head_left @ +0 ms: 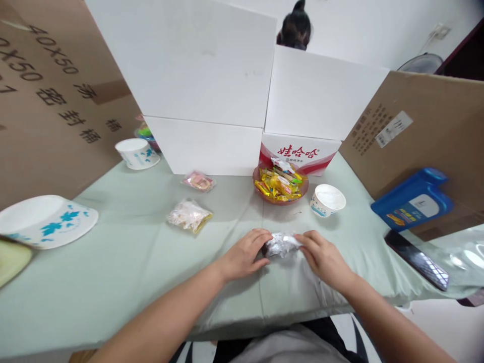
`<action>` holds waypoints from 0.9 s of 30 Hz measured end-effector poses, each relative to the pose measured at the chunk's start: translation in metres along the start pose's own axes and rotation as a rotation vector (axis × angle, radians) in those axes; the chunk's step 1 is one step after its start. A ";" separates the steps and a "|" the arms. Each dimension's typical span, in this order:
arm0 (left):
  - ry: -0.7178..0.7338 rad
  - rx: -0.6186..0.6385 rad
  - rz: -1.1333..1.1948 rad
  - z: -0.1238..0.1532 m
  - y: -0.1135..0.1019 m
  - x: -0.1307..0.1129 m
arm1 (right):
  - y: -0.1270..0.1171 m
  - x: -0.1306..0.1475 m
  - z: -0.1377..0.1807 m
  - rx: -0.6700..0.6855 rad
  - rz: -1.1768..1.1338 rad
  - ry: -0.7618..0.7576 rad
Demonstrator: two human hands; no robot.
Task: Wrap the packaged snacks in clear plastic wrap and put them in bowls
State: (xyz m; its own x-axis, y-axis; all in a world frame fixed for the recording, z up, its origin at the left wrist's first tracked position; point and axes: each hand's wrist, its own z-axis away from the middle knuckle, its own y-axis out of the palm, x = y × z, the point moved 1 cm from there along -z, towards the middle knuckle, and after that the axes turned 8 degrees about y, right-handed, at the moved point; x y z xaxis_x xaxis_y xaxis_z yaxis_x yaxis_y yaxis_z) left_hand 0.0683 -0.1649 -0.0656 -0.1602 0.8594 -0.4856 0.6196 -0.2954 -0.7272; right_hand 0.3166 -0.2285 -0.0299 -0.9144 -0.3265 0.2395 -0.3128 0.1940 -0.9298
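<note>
A crumpled, shiny clear-and-silver plastic package (282,245) lies on the cloth near the table's front edge, something dark showing at its left end. My left hand (245,255) is curled around that left end, thumb toward me. At the other end, my right hand (321,258) pinches the wrapper between thumb and fingers. Just beyond the hands stands a reddish bowl (260,193) heaped with yellow-wrapped snacks (282,182). A white paper cup (322,205) with blue print sits to the bowl's right. What exactly the package contains cannot be made out.
Left of my hands lie a clear snack packet (189,216) and a smaller pink packet (198,181). Paper bowls (138,157) stand farther left. A blue bottle (412,199) and a phone (416,259) are at right. Boxes (219,148) wall the back; a person's head (297,27) shows behind.
</note>
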 end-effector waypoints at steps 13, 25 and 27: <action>-0.037 0.028 0.021 0.001 0.001 0.005 | -0.004 -0.099 0.037 -0.020 0.406 0.345; -0.181 -0.120 0.047 0.000 -0.008 0.006 | 0.022 0.015 -0.002 -0.138 0.001 -0.007; -0.157 -0.094 0.055 0.002 -0.007 0.007 | 0.028 0.025 -0.007 -0.080 -0.031 -0.064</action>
State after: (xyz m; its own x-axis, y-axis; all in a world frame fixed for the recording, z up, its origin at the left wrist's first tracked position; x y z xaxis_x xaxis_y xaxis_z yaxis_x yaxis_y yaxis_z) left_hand 0.0614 -0.1577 -0.0641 -0.2374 0.7651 -0.5985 0.6984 -0.2938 -0.6526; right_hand 0.2832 -0.2244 -0.0481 -0.8863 -0.3918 0.2468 -0.3624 0.2549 -0.8965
